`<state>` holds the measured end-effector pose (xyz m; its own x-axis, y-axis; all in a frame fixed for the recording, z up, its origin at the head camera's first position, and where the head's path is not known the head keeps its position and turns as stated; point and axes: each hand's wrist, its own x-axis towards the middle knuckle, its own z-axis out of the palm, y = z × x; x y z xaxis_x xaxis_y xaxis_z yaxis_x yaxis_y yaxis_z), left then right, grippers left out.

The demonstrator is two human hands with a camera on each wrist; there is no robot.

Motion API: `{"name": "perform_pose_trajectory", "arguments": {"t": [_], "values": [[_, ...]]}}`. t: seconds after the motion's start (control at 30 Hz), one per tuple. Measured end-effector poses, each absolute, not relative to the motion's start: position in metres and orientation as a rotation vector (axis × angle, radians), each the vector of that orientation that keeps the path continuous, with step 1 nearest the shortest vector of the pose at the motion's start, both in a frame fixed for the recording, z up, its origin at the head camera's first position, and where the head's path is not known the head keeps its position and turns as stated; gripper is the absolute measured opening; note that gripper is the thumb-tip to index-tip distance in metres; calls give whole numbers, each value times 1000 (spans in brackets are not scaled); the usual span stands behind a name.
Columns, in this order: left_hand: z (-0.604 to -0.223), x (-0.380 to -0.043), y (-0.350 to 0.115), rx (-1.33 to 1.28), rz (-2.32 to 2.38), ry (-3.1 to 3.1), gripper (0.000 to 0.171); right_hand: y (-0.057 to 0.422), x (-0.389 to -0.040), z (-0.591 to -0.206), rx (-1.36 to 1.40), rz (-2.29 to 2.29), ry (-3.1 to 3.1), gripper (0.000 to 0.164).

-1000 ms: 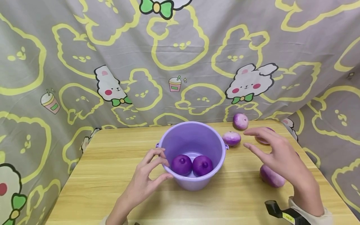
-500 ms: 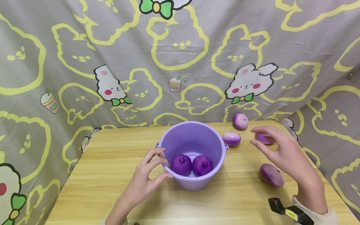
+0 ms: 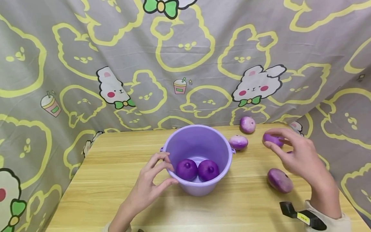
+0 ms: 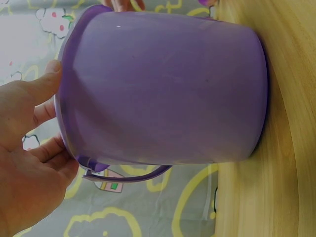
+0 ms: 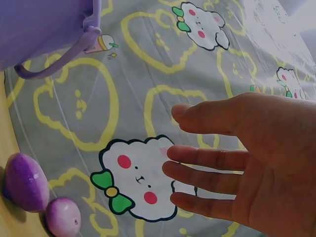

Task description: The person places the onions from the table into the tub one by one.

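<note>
A light purple bucket (image 3: 198, 190) stands upright on the wooden table. Two dark purple onions (image 3: 186, 169) with stubby tips lie side by side inside it. My left hand (image 3: 149, 180) holds the bucket's left rim, fingertips over the edge and thumb lower on the near side. Above a purple onion (image 3: 269, 139) at the back right, my right hand (image 3: 301, 154) hovers with thumb and fingers apart. That hand partly hides the onion; contact cannot be told. In the right wrist view, the right hand's fingers (image 5: 207, 158) are extended with nothing between them.
Paler purple-white onions lie right of the bucket: one beside it (image 3: 238, 142), one near the curtain (image 3: 247, 125), one closer to me (image 3: 280, 180). Another purple bit shows under the right hand. A patterned curtain (image 3: 200, 54) hangs behind the table (image 3: 121, 161).
My right hand has moved right and slightly down, from beside the pale onions to over the back-right onion. The left hand and the bucket stay in place.
</note>
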<state>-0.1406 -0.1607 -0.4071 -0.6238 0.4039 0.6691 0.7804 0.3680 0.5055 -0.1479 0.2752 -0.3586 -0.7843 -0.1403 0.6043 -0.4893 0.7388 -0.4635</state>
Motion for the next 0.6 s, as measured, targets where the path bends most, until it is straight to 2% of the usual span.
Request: {"name": "perform_pose_trajectory", "arguments": {"t": [0.37,0.6], "values": [[-406,-141,-161,-1034,-1164,-2182,24,287,-149,-362,425,876,-2392,44],[-407,-142,-161,-1038,-1168,-2173,24,296,-151,-366,390,869,-2390,38]]}}
